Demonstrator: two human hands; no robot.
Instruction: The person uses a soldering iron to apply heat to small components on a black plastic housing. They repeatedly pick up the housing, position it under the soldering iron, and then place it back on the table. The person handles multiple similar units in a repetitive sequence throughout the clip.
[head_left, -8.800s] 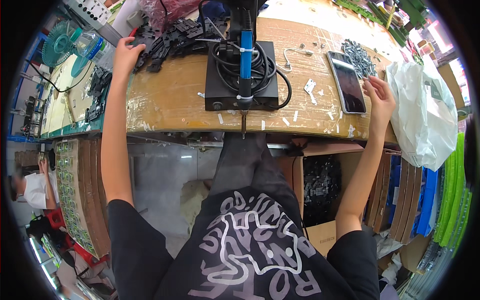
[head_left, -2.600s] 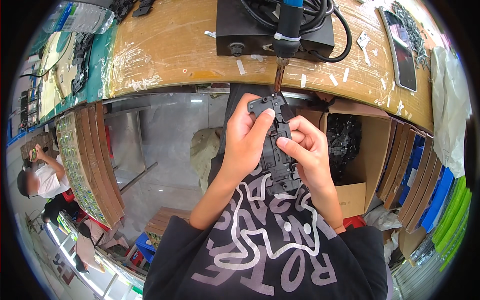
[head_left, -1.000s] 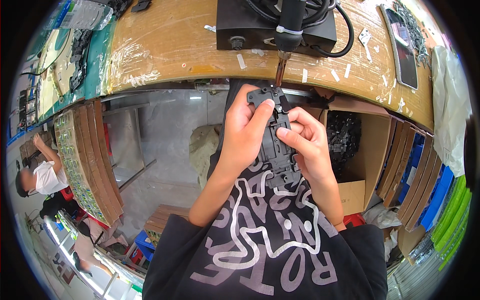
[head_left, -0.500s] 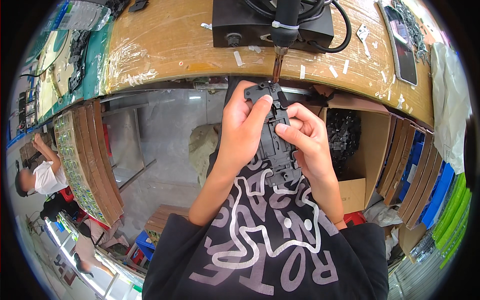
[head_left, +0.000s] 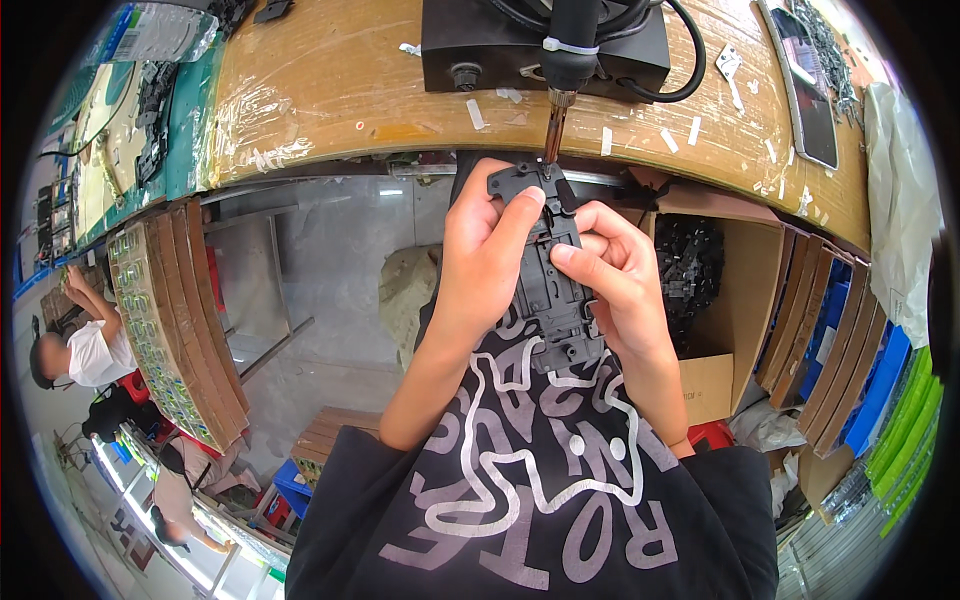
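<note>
Between both hands I hold a long black moulded plastic part in front of my chest. My left hand grips its upper left side, the thumb pressed on its top face. Along its right edge my right hand is closed, with thumb and fingers pinching the middle. A powered screwdriver hangs nose down over the bench edge. Its bit reaches the far end of the part; whether it sits in a screw is too small to tell.
A black box with cables stands on the wooden bench, among paper scraps and a phone. To my right, a cardboard box holds many black parts. Stacked cartons stand left, with people beyond.
The hands and the black plastic part have hardly moved. The screwdriver and its bit stay at the part's far end. The view has shifted very slightly.
</note>
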